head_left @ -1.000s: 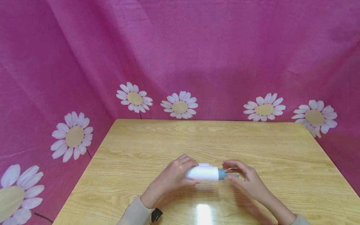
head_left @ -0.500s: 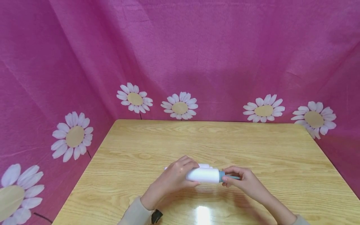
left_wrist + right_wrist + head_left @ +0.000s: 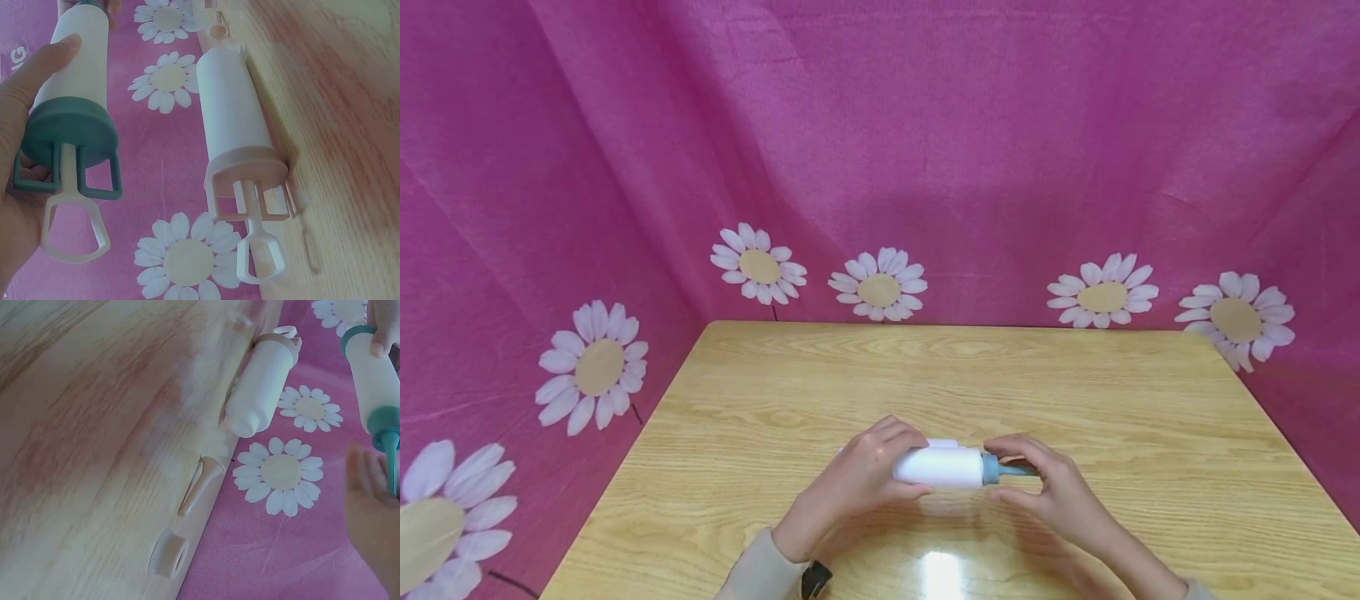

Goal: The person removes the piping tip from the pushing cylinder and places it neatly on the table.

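My left hand grips the white barrel of an icing syringe, which lies sideways, its tip end to the right. In the left wrist view, a teal cap with two finger loops and a white plunger ring show at its back end. A teal collar with a thin nozzle forms the other end. My right hand is around the nozzle, thumb and fingers spread apart on either side of the collar. The right wrist view has this hand's fingers extended close to the nozzle.
A second syringe with a beige cap lies on the wooden table, partly behind my left hand in the head view. A loose beige nozzle and a beige collar ring lie in line with it. Pink daisy-print cloth surrounds the table.
My right hand first came in to pinch the teal collar, then its thumb and fingers parted from it. The left hand keeps its grip on the syringe in nearly the same spot.
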